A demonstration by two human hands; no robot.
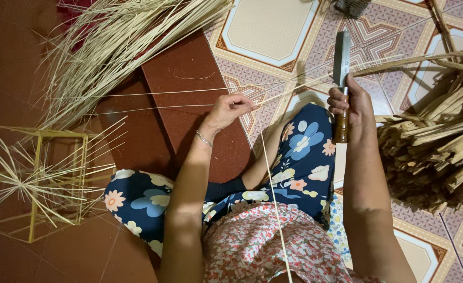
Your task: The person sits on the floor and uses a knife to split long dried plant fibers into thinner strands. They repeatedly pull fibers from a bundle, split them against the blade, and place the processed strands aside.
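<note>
Bamboo strip [273,97], thin and pale, runs across the tiled floor [265,26] in front of the seated person's knees, with another sliver trailing back over the flowered lap. Far left stands a square frame [35,183] of yellow sticks, spokes fanned inside it. Above lies a loose heap of fine splints [111,47]. The left hand [230,109] is pinched shut on the strip. The right hand [348,102] is clenched around a knife [341,84], blade up against the strip. Thick split slats [436,152] pile at right.
</note>
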